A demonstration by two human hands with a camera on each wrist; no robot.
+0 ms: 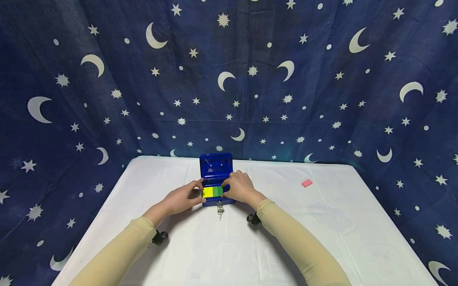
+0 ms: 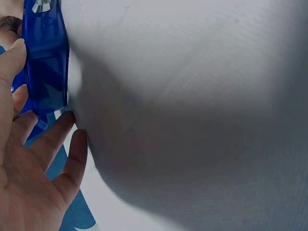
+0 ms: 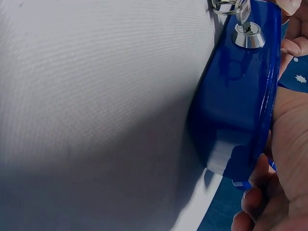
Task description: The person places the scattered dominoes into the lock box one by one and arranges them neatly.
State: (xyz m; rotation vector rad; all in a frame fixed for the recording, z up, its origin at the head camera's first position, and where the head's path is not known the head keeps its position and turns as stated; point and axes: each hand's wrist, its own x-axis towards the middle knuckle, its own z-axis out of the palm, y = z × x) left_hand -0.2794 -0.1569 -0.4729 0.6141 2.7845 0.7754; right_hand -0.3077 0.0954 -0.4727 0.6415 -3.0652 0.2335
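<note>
A row of yellow blocks (image 1: 207, 192) and green blocks (image 1: 218, 191) lies across the opening of a blue metal cash box (image 1: 216, 203), whose lid (image 1: 216, 165) stands raised. My left hand (image 1: 181, 200) holds the yellow end between thumb and fingers, its other fingers spread beside the box in the left wrist view. At the green end, my right hand (image 1: 241, 186) pinches with thumb and forefinger. Its remaining fingers curl by the box's side in the right wrist view. Both wrist views hide the blocks. A key (image 3: 244, 12) sits in the front lock (image 3: 248, 35).
The box stands on a white-covered table (image 1: 286, 246), toward its back edge. A pink block (image 1: 306, 183) lies apart on the right. Behind hangs a dark blue curtain (image 1: 257, 91) with moons and stars. Keys on a ring (image 1: 220, 212) hang at the box's front.
</note>
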